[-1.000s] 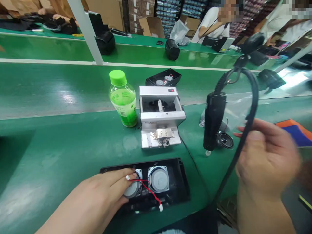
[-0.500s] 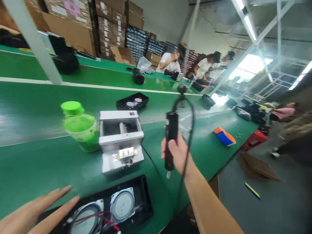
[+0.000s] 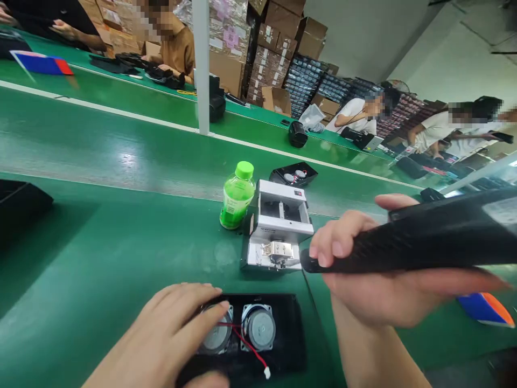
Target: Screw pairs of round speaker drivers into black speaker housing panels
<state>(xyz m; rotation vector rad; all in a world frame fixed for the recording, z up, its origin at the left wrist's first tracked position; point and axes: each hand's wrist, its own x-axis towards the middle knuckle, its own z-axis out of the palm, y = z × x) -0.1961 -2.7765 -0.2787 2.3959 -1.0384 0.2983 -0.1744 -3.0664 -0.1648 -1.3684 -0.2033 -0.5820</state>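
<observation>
In my right hand (image 3: pixel 363 302) is a long black electric screwdriver (image 3: pixel 444 237), tilted nearly level close to the camera; its right end leaves the frame. The fingers wrap around its left part. My left hand (image 3: pixel 169 323) lies over the left part of a black speaker panel (image 3: pixel 288 307), fingers stretched and apart, partly covering the left speaker driver (image 3: pixel 216 337). The right driver (image 3: pixel 260 328) is uncovered. Red and black wires cross the panel to a small white connector (image 3: pixel 267 372). Beyond it stands a white-and-black bench machine (image 3: pixel 283 229) with a metal fixture.
A green-capped bottle (image 3: pixel 237 199) stands left of the machine. Another black panel with two drivers (image 3: pixel 294 173) lies behind it. A black case (image 3: pixel 24 207) sits at left, a blue-orange piece (image 3: pixel 484 309) at right. Several people work across the bench by a white post (image 3: pixel 201 64).
The view has turned left. My right hand has brought the screwdriver closer and tipped it from upright to nearly level. My left hand has moved right, onto the speaker panel.
</observation>
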